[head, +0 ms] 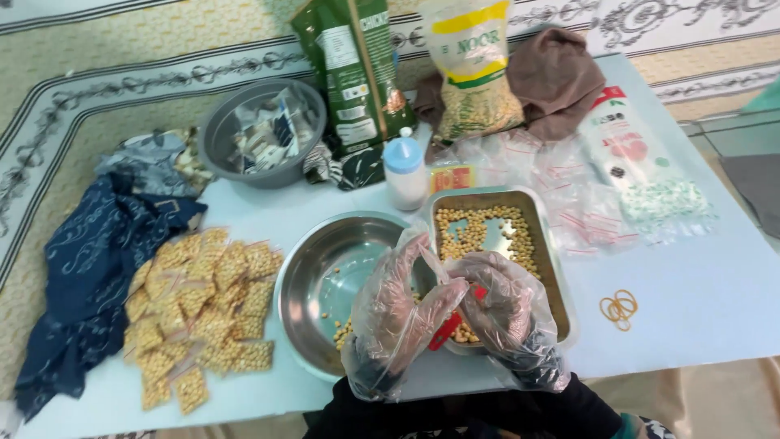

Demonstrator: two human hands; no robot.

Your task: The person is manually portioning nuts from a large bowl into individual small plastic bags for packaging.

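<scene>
Both gloved hands close on one small clear bag with a red zip strip [449, 325], held just above the near edges of the bowl and the tray. The left hand [398, 313] pinches its left side, and the right hand [508, 313] pinches its right side and top. The bag looks partly filled with pale beans, though the loose gloves hide most of it.

Going left to right: a dark blue cloth [89, 276] drapes off the surface's [699, 301] left end. Beside it lies a heap of filled bags [203, 309], overlapping one another. Behind them a grey tub [260, 134] holds small packets. The steel bowl [325, 276] carries a few beans near its front wall. A white bottle [405, 171] stands behind it, with a green pouch [353, 77] and a clear sack of beans [474, 69] further back. The tray [496, 236] is thinly covered with beans. Empty zip bags [569, 195] spread to its right, and rubber bands [619, 309] lie near the front.

Judged from this, sealing goes best with the bag kept upright over the bowl, so strays fall inside. Thumbs should run the strip end to end, since slack glove film could catch in it.
</scene>
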